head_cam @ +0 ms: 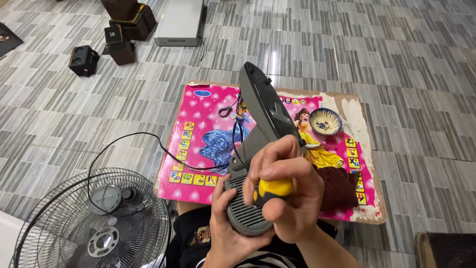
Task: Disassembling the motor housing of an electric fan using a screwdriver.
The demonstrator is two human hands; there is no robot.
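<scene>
Left hand [225, 223] cups the vented round end of the grey fan housing [258, 144], fingers wrapped under it. Right hand [290, 193] is closed around a yellow-handled screwdriver [274, 188]; the tip is hidden behind the fingers, so I can't tell if it's seated in a screw. The housing sits tilted up over the pink board [198, 144], its far end pointing away from the person, black cord [144, 136] trailing off toward the fan grille [94, 218] on the floor at left.

Risks as I read it:
- The housing is held in the air, not braced — hard torque could make the driver slip toward the left palm.
- Any loose screw could drop into the lap or onto the tiles; the small bowl [325, 121] on the board is well apart from the hands.
- The cord loops near the grille — tugging the housing could snag it.
</scene>
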